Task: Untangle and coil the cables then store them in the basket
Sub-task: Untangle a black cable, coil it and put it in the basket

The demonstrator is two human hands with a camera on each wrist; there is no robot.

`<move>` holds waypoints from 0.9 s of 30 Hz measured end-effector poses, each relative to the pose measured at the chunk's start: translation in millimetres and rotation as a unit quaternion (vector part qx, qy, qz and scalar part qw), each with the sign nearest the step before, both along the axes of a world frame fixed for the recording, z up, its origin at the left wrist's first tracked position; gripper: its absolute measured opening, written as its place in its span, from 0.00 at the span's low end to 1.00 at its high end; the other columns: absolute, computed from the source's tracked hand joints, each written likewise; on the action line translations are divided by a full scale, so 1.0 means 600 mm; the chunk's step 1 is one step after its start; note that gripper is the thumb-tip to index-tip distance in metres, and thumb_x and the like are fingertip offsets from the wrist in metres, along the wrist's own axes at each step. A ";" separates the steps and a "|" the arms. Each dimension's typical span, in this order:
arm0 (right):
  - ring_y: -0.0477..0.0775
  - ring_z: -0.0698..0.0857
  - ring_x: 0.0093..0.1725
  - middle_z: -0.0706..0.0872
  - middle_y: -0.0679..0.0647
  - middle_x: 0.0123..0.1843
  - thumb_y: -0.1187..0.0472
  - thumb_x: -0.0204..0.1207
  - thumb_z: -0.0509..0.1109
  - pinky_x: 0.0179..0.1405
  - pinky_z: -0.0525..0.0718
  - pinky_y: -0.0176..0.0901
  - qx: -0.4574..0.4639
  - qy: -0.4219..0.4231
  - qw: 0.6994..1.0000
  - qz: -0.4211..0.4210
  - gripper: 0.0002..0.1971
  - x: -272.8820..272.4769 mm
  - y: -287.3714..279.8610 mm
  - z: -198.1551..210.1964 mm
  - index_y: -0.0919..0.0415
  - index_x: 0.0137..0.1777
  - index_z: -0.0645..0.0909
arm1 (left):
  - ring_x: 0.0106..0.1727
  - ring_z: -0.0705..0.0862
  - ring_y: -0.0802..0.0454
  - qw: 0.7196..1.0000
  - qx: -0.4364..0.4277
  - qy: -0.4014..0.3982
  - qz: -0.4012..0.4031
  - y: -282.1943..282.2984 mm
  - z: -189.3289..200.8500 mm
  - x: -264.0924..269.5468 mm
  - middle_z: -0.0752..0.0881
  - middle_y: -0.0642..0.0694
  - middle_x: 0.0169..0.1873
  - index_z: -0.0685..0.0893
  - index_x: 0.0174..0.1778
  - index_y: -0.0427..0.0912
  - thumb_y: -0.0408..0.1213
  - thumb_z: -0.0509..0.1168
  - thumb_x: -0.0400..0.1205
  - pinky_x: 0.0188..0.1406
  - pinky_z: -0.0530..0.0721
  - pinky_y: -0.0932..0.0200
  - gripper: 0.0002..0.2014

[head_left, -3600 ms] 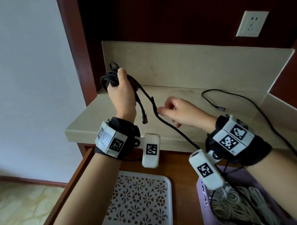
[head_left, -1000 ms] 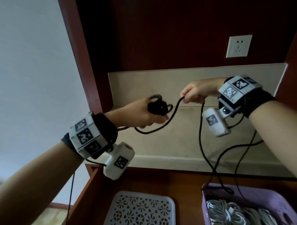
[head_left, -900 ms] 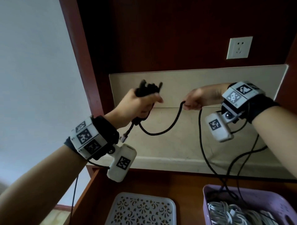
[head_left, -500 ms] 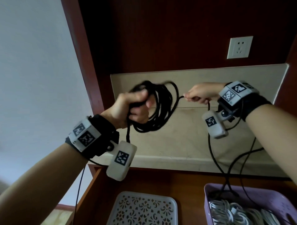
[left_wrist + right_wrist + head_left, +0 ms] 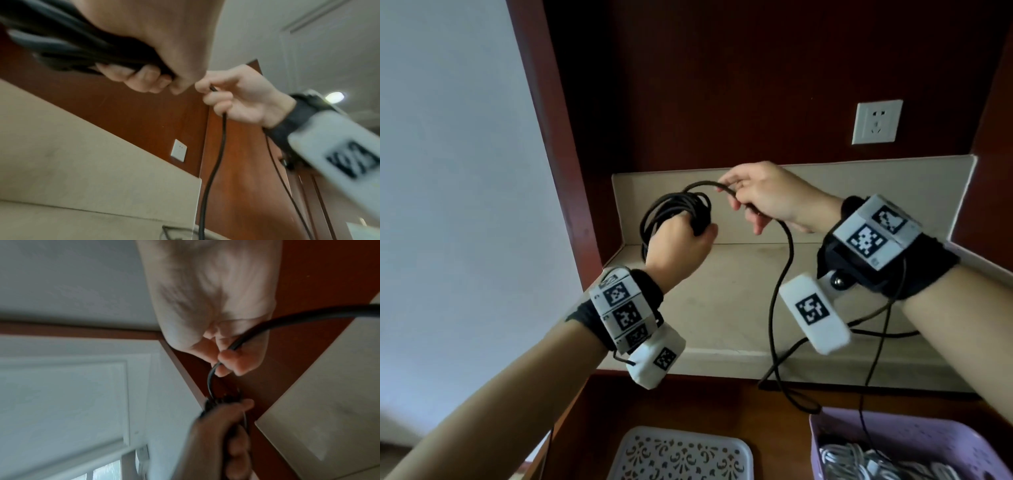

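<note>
Black cable [image 5: 779, 291] mid-coil, both hands up over the beige ledge [image 5: 722, 291].
L hand [image 5: 678, 250] fisted round the coiled loops; R hand [image 5: 763, 198] pinches the loose run betw thumb + fingers, close beside L. Rest of cable drops over ledge edge toward purple basket [image 5: 928, 442]; its far end is hidden, can't tell where it stops. Basket cut off at frame btm/right, white cables [image 5: 859, 462] inside. Both wrist views blurred. White patterned tray [image 5: 681, 452] partly cropped. Dark wood panel w/ wall socket [image 5: 876, 121] behind, pale wall left.
</note>
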State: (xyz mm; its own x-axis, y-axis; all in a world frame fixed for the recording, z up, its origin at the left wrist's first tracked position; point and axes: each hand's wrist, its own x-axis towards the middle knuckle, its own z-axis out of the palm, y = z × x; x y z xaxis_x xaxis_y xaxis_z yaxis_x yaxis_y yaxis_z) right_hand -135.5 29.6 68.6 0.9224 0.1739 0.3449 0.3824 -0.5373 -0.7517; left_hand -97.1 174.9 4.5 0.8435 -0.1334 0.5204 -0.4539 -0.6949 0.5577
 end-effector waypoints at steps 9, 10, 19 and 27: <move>0.40 0.72 0.22 0.77 0.48 0.28 0.63 0.85 0.54 0.21 0.73 0.34 -0.114 -0.047 0.991 0.060 0.09 -0.018 0.034 -0.067 0.62 0.51 0.76 | 0.21 0.68 0.55 0.916 -0.392 0.041 -0.072 0.005 0.045 0.023 0.70 0.48 0.24 0.69 0.30 0.44 0.42 0.65 0.80 0.21 0.68 0.62 0.16; 0.40 0.73 0.23 0.77 0.48 0.28 0.62 0.85 0.54 0.22 0.73 0.32 -0.127 -0.040 0.989 0.069 0.10 -0.016 0.036 -0.074 0.63 0.50 0.76 | 0.20 0.67 0.55 0.911 -0.405 0.034 -0.069 0.005 0.049 0.027 0.70 0.47 0.23 0.70 0.29 0.43 0.38 0.65 0.80 0.20 0.68 0.63 0.15; 0.43 0.64 0.24 0.65 0.49 0.28 0.60 0.87 0.49 0.28 0.65 0.35 -0.078 0.092 0.982 0.143 0.16 0.017 -0.002 -0.084 0.58 0.38 0.70 | 0.22 0.81 0.54 0.769 -0.612 0.078 -0.170 0.013 0.108 0.017 0.79 0.51 0.16 0.73 0.29 0.41 0.41 0.57 0.87 0.27 0.78 0.61 0.19; 0.45 0.64 0.21 0.64 0.44 0.20 0.23 0.43 0.74 0.29 0.75 0.32 -0.046 0.180 0.963 0.195 0.31 0.057 -0.070 -0.070 0.48 0.20 0.65 | 0.12 0.63 0.61 0.661 -0.605 0.230 -0.381 0.020 0.116 -0.032 0.65 0.57 0.14 0.71 0.33 0.44 0.50 0.52 0.87 0.14 0.63 0.72 0.19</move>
